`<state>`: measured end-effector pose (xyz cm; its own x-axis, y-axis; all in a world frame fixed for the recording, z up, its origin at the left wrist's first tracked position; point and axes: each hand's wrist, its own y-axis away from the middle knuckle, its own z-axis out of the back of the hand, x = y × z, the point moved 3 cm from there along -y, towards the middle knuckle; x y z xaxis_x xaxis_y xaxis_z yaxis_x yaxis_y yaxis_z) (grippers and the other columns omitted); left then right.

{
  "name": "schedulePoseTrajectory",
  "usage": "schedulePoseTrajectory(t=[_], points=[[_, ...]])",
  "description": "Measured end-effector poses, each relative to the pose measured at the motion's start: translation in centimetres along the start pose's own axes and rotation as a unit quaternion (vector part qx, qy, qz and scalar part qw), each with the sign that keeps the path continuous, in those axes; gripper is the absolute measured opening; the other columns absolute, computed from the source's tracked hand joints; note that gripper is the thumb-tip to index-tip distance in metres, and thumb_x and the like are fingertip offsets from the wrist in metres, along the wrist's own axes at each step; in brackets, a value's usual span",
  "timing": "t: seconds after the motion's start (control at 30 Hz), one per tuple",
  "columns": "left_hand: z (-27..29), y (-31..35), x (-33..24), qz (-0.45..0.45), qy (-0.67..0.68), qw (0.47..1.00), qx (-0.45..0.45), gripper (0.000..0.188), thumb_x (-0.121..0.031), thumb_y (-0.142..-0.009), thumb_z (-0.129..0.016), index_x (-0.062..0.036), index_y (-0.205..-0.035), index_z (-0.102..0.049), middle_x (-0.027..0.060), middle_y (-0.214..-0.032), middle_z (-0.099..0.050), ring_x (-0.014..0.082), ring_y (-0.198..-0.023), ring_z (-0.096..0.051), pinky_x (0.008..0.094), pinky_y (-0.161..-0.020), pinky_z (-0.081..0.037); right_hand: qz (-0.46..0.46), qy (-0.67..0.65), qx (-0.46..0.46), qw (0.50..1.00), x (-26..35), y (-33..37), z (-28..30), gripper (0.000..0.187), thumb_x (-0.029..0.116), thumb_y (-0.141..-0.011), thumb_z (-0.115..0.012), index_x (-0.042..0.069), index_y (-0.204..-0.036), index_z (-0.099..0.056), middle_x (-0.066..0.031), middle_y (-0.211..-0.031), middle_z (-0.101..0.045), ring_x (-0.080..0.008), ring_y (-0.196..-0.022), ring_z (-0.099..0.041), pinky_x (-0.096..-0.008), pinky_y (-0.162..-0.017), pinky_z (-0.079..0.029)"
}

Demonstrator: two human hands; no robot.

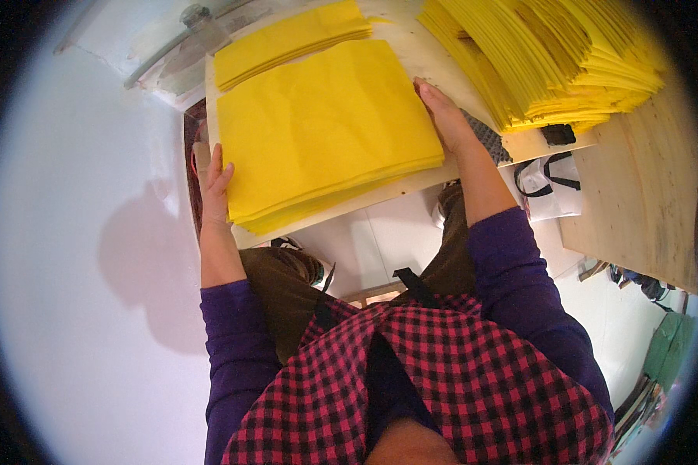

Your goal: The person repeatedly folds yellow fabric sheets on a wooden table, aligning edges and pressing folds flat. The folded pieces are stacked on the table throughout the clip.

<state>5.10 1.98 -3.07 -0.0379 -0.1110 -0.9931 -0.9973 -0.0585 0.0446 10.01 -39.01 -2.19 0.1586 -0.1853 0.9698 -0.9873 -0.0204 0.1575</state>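
Observation:
A stack of yellow felt-like fabric sheets (326, 128) lies in front of me on a pale wooden table, its lower layers slightly uneven along the near edge. My left hand (216, 186) is against the stack's left side, fingers stretched out and a little apart. At the opposite side, my right hand (444, 116) rests along the right edge with its fingers extended. The two hands flank the sheets without fingers wrapped round them. Just beyond lies a narrower yellow stack (291, 43), partly covered by the nearer one.
A large fanned pile of yellow sheets (547, 62) fills the table's far right. Near it are a dark textured pad (488, 139) and a small black object (558, 135). A white bag with black handles (554, 190) stands below, by a wooden board (636, 186). A white wall (77, 232) borders the left.

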Motion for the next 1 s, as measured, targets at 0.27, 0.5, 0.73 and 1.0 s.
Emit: schedulePoseTrajectory(t=[0.27, 0.5, 0.73, 1.0], points=[[0.6, -0.6, 1.0, -0.015, -0.017, 0.999, 0.022, 0.067, -0.022, -0.089, -0.057, -0.0055, -0.145, -0.026, 0.0079, -0.152, -0.02, 0.0187, -0.139, -0.02, 0.0304, -0.111, -0.018, 0.021, -0.002, 0.013, 1.0, -0.8, -0.9, 0.7, 0.054, 0.034, -0.098, -0.045, -0.002, -0.137, -0.038, -0.013, -0.139, -0.042, -0.0216, -0.128, -0.039, -0.031, -0.107, -0.03], [-0.2, -0.5, -1.4, 0.226, 0.274, 0.934, -0.033, 0.066, -0.025, -0.09, -0.057, -0.0054, -0.145, -0.027, 0.0087, -0.15, -0.026, 0.019, -0.137, -0.024, 0.0294, -0.11, -0.019, 0.032, 0.015, 0.012, 0.999, -0.9, -1.2, 0.9, 0.053, 0.034, -0.097, -0.046, -0.003, -0.136, -0.04, -0.0131, -0.137, -0.044, -0.0214, -0.126, -0.042, -0.0306, -0.106, -0.03], [-0.5, 0.4, 0.1, 0.018, 0.006, 1.0, -0.011, 0.066, -0.025, -0.09, -0.057, -0.0059, -0.145, -0.027, 0.0095, -0.148, -0.03, 0.0204, -0.134, -0.03, 0.0285, -0.109, -0.022, 0.016, -0.011, 0.006, 1.0, -0.4, -0.3, 0.3, 0.049, 0.032, -0.098, -0.045, -0.002, -0.133, -0.044, -0.0105, -0.133, -0.048, -0.0194, -0.121, -0.045, -0.0291, -0.104, -0.033], [0.3, -0.5, 0.6, 0.017, 0.021, 0.999, 0.028, 0.061, -0.024, -0.091, -0.055, -0.0092, -0.145, -0.03, 0.0088, -0.149, -0.028, 0.0201, -0.135, -0.029, 0.0285, -0.108, -0.022, -0.004, -0.043, 0.004, 0.999, 0.3, 0.2, -0.4, 0.044, 0.028, -0.099, -0.043, 0.0, -0.133, -0.046, -0.0096, -0.13, -0.051, -0.0182, -0.116, -0.049, -0.0283, -0.1, -0.036]])
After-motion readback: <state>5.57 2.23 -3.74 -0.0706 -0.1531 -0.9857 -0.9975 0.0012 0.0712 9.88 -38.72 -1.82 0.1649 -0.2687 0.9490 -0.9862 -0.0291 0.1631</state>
